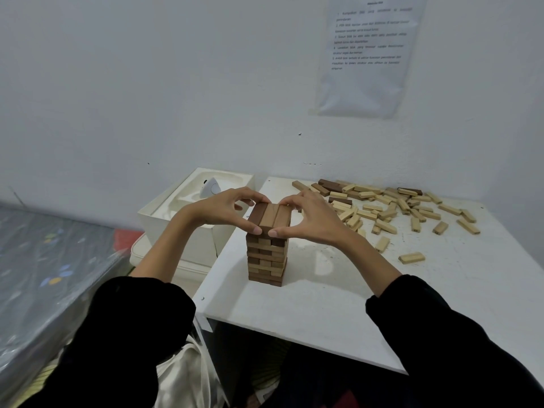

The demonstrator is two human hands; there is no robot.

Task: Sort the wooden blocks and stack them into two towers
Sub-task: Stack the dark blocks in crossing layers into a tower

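One tower of brown wooden blocks (267,257) stands on the white table (323,304), several layers high. Its top layer (270,217) has three blocks side by side, the left one darker. My left hand (223,209) pinches that layer from the left, thumb at the near end and fingers at the far end. From the right, my right hand (309,216) pinches it the same way. A scattered pile of loose blocks (391,207), mostly pale with a few dark ones, lies at the table's back right.
A white open box (188,213) with a small white object inside stands left of the table, close to the tower. A grey plastic-covered mattress (44,275) lies at far left. A printed sheet (371,54) hangs on the wall. A single pale block (411,257) lies right of the tower.
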